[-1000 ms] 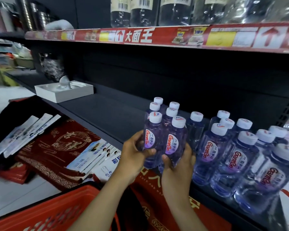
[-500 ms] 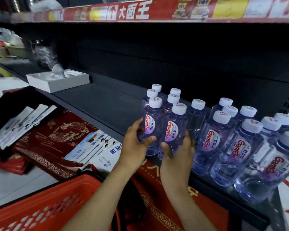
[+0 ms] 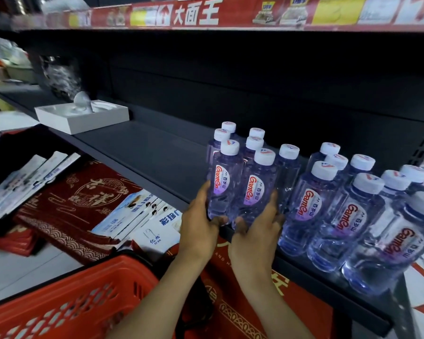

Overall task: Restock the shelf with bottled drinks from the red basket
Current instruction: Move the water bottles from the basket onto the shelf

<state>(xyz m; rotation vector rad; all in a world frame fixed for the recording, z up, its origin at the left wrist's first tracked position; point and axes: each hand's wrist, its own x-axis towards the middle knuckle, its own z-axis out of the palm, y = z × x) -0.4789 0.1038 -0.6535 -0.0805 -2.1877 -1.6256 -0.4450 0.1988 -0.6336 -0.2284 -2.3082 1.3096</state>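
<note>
Head view: left hand [image 3: 201, 228] and right hand [image 3: 257, 233] apparently grip front bottles [image 3: 255, 189], bases hidden.

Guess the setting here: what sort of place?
Most likely a shop or small supermarket: a dark retail shelf under a red printed promo strip, rows of identical water bottles, and a red shopping basket below.

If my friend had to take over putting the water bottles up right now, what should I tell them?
Left hand grips the left bottle; right hand grips the right bottle. Both bottles are at the front edge of the shelf, beside the stocked rows.
Done: several rows stand on the shelf.
Left: probably settle these two in line, then check the red basket; its inside is out of view.
</note>
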